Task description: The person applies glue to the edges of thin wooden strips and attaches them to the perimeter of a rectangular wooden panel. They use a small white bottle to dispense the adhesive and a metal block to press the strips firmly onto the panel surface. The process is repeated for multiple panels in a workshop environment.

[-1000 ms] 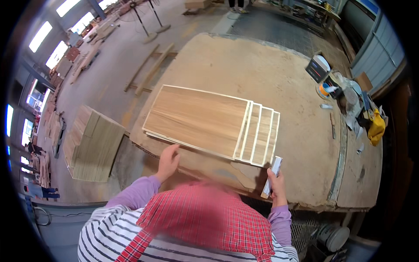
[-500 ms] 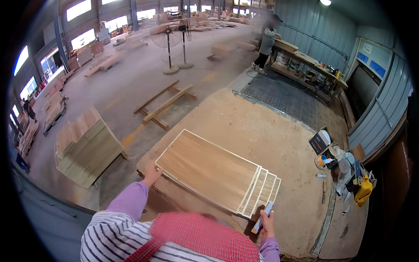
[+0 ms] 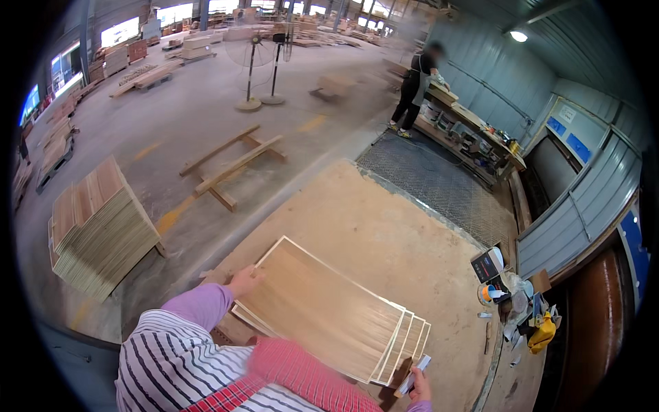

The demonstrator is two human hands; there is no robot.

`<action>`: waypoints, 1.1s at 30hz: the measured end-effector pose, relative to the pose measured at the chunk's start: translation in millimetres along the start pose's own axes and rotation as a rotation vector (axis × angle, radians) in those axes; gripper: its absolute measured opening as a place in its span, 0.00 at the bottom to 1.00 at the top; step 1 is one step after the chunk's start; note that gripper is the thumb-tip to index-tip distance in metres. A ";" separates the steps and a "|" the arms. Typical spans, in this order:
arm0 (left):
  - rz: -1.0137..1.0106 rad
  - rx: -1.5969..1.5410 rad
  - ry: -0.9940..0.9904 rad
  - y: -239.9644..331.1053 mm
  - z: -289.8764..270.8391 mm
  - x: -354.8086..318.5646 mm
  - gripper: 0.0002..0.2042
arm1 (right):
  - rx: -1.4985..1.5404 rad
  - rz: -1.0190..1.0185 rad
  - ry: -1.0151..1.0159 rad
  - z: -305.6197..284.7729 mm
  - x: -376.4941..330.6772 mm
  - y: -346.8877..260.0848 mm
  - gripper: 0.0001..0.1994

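A fanned stack of wooden panels with pale edges [image 3: 322, 312] lies on the big workbench [image 3: 384, 233]. My left hand [image 3: 244, 280] rests on the stack's left corner, fingers spread on the top panel. My right hand [image 3: 417, 389] is at the stack's lower right corner and holds a small white flat tool [image 3: 416, 371] against the panel edges. My striped and red-checked clothing covers the near edge of the stack.
A tall pile of panels [image 3: 96, 230] stands on the floor at left. Wooden trestle pieces [image 3: 233, 165] lie beyond the bench. Bottles, tape and a yellow item [image 3: 515, 302] clutter the bench's right side. Another person [image 3: 415, 86] works at a far bench; two fans [image 3: 261, 51] stand behind.
My head has tilted up, so the view now takes in the far hall and the other person. Both hands stay at the stack's corners.
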State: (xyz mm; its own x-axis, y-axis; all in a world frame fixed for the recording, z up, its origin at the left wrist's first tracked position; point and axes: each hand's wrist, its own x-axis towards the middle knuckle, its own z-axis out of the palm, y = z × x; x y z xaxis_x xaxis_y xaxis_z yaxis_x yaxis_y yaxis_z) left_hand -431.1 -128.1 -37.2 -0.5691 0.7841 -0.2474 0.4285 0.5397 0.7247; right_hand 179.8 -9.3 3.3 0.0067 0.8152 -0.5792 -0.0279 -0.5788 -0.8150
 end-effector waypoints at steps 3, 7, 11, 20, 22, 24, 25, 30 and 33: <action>0.071 -0.083 0.024 24.6 16.1 -17.2 0.28 | 0.019 0.007 0.123 -0.6 2.0 -1.3 0.19; -0.043 -0.008 -0.116 59.0 30.5 -24.8 0.25 | 0.021 0.010 0.019 0.4 -16.1 -20.4 0.17; 0.016 -0.129 -0.133 71.1 62.0 -33.7 0.23 | 0.163 0.141 -0.094 5.3 -66.4 -43.8 0.22; -0.163 0.022 -0.240 59.9 98.7 -39.9 0.27 | 0.141 0.258 -0.159 33.1 -121.7 -95.7 0.24; -0.277 0.103 -0.256 66.3 102.2 -43.4 0.31 | 0.105 0.240 -0.212 38.2 -117.9 -103.0 0.24; -0.258 0.055 -0.330 76.7 107.6 -39.5 0.34 | 0.074 0.234 -0.239 43.7 -109.0 -102.9 0.24; -0.197 0.038 -0.370 80.5 109.0 -35.3 0.36 | 0.067 0.230 -0.241 46.8 -102.7 -100.2 0.24; -0.237 -0.010 -0.353 82.6 103.8 -33.7 0.40 | 0.038 0.212 -0.248 50.1 -76.4 -88.3 0.25; -0.196 -0.073 -0.265 67.5 86.4 -46.0 0.39 | 0.037 0.207 -0.325 61.6 -69.4 -91.4 0.25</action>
State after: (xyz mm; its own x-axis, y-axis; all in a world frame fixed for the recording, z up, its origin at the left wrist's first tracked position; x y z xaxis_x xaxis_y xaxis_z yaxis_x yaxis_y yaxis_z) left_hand -315.4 -101.2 -32.4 -0.4291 0.7255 -0.5381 0.2723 0.6719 0.6887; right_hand 120.4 -11.6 119.1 -0.3194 0.6487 -0.6908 -0.0314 -0.7358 -0.6765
